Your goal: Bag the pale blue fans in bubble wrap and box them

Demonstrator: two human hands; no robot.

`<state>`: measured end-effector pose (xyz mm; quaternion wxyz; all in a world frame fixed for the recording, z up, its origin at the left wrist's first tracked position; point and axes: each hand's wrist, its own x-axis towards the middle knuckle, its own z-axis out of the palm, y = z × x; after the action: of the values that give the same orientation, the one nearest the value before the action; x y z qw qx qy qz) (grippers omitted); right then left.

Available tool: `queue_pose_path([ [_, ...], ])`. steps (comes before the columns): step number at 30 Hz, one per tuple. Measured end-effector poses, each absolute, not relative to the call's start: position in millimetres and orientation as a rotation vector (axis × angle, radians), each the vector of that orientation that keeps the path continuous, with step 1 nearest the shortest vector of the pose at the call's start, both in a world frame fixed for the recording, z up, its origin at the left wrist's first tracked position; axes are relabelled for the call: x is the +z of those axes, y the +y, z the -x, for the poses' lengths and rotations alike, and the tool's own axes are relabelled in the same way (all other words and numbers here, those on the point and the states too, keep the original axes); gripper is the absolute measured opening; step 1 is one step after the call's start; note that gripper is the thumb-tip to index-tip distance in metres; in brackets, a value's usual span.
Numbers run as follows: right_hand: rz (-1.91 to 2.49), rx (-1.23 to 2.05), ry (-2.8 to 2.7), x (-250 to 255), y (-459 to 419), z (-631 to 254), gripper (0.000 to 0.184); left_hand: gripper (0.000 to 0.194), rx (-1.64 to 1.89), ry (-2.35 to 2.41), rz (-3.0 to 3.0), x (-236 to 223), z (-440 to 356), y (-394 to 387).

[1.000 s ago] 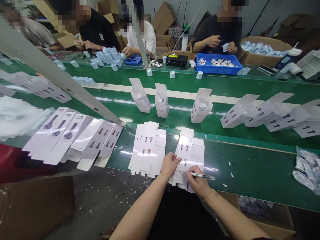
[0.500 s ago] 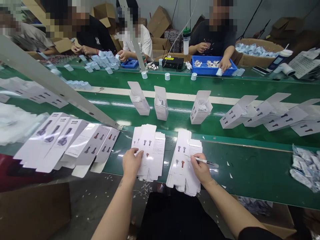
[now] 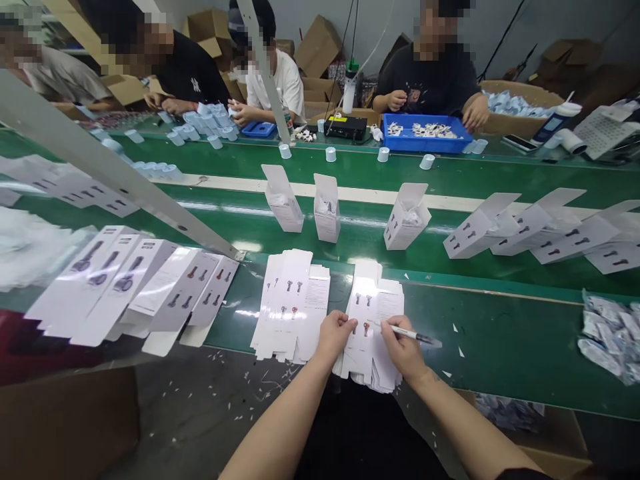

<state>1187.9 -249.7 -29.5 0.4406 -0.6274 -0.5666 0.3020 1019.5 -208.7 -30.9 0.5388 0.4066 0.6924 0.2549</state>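
Observation:
Two piles of flattened white printed boxes lie side by side in front of me, a left pile (image 3: 290,320) and a right pile (image 3: 363,303). My left hand (image 3: 334,339) is at the right pile's left edge, thumb and finger closed on the top flat box; the grip is partly hidden. My right hand (image 3: 404,350) grips a capped-looking white pen (image 3: 413,335) with a dark end. Its tip points left at the top box, close to the printed pictures. I cannot tell whether the tip touches the card.
Folded boxes (image 3: 105,283) lie at left beside a slanted metal post (image 3: 125,180). Open filled boxes (image 3: 407,223) stand on the green conveyor (image 3: 360,233). Bagged parts (image 3: 607,337) lie at right. Co-workers sit opposite near a blue tray (image 3: 425,143) and light-blue cups (image 3: 205,120).
My left hand has moved right, from the left pile to the right pile's edge. My right hand keeps the pen in nearly the same place. The standing boxes have shifted slightly right.

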Motion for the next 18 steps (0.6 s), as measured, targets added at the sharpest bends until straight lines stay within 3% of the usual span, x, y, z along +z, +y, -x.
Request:
queue_pose_path([
  [7,1.425,0.9,-1.647,-30,-282,-1177,0.019,0.018,0.622,1.638,-0.945,-35,-1021,-208],
  [18,1.509,0.891,-1.485,-24,-274,-1181,0.021,0.022,0.676,1.56,-0.803,-24,-1015,-205],
])
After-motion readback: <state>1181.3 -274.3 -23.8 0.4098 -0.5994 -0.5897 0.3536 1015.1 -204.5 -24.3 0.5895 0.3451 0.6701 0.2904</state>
